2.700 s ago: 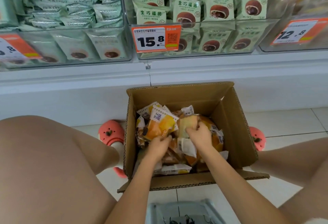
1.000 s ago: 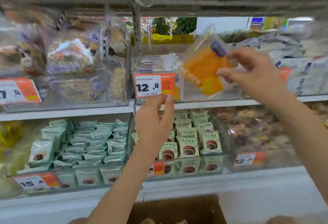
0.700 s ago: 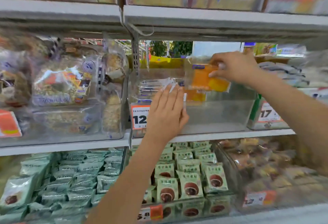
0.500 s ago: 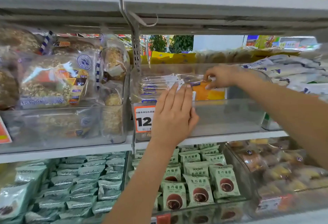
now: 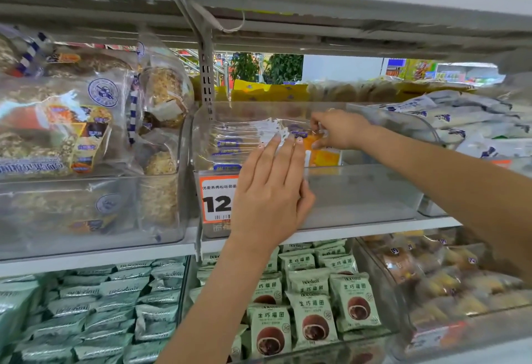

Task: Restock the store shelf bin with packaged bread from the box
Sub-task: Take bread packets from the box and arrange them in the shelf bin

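Your left hand (image 5: 270, 190) lies flat against the front wall of the clear shelf bin (image 5: 359, 193), fingers straight and together, fingertips reaching over the rim to touch the upright row of clear-wrapped packets (image 5: 239, 144) at the bin's left end. The hand covers part of the orange price tag (image 5: 217, 199), which reads "12".

Your right hand (image 5: 336, 129) reaches into the bin from above, its fingers pinching the top edge of an orange packaged bread (image 5: 324, 154). That packet stands upright inside the bin, just right of the row and touching it. The bin's right half shows only bare floor.

Left neighbouring bin: large bagged grain breads (image 5: 66, 121). Right: white packets (image 5: 475, 121). The shelf below carries green bun packets (image 5: 313, 317). The box is out of view.
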`<control>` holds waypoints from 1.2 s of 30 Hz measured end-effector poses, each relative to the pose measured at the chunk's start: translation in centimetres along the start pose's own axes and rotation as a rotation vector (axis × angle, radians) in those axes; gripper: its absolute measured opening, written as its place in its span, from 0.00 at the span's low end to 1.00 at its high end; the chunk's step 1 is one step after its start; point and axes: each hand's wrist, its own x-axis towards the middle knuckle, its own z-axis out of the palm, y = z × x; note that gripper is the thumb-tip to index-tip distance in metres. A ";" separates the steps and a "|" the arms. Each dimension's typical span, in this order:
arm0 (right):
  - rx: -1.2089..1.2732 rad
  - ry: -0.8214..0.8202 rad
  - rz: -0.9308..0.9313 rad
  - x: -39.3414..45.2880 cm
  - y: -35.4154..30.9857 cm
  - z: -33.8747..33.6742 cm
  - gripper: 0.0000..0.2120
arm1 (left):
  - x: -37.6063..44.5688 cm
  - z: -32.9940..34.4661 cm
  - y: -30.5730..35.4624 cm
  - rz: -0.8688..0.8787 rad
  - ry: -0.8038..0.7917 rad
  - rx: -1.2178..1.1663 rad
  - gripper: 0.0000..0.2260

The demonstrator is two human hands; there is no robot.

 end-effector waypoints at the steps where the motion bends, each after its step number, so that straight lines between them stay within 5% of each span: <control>1: -0.035 0.021 0.002 -0.1 -0.1 -0.1 0.19 | 0.0 0.0 0.0 0.000 0.003 0.001 0.20; 7: 0.049 0.125 0.083 -1.3 -0.7 -1.3 0.25 | -0.1 0.0 0.0 -0.001 -0.009 0.006 0.20; 12: 0.447 0.438 0.051 -5.6 -2.2 -4.5 0.11 | 0.0 -0.5 -0.1 -0.004 -0.090 -0.034 0.20; 21: 0.495 0.707 -0.027 -21.0 -5.6 -2.9 0.06 | -1.4 -4.0 1.0 0.003 -0.184 -0.184 0.23; 24: 0.517 0.650 -0.005 -26.0 -7.4 1.4 0.07 | -6.8 -6.6 3.5 0.121 -0.179 -0.363 0.21; 29: 0.594 0.350 0.022 -33.2 -11.0 11.0 0.09 | -18.0 -9.8 7.0 0.205 -0.472 -0.478 0.18; 36: 0.747 -0.175 0.174 -42.3 -15.6 22.4 0.05 | -30.1 -15.3 10.5 -0.143 -1.144 -0.522 0.18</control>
